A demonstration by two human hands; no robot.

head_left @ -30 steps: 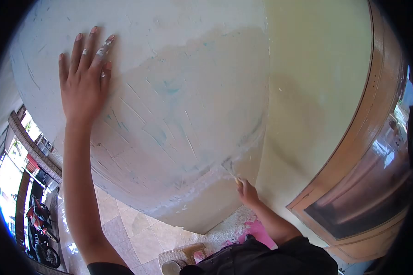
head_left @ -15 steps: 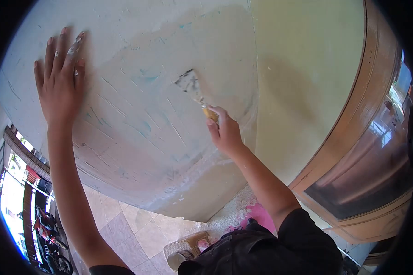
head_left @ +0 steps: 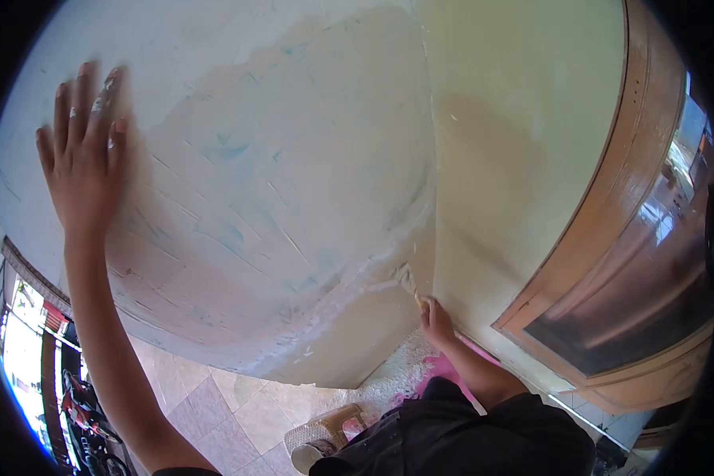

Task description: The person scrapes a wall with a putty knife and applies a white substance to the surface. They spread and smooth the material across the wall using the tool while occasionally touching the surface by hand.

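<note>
My left hand [head_left: 85,170] lies flat with fingers spread against the upper left of the pale wall [head_left: 325,135]; white smears mark some of its fingers. Low on the right, my right hand [head_left: 436,321] is closed around the handle of a putty knife [head_left: 407,279]. The knife's blade, smeared with whitish material, is at the lower part of the same wall, close to the corner. I cannot tell whether the blade touches the surface. Scrape lines and faint turquoise patches run across the wall, with a rough whitish band near its bottom.
A yellowish wall [head_left: 523,103] meets the pale wall at the corner, beside a wooden door frame [head_left: 611,190]. Below are floor tiles [head_left: 214,404], white debris [head_left: 381,381], a pink sheet-like patch [head_left: 452,369] and a woven-looking container [head_left: 321,428]. Motorcycles [head_left: 87,416] stand at far left.
My right hand has moved down and right with the putty knife, from mid-wall to near the lower corner. My left hand stays on the wall, and the view has shifted slightly.
</note>
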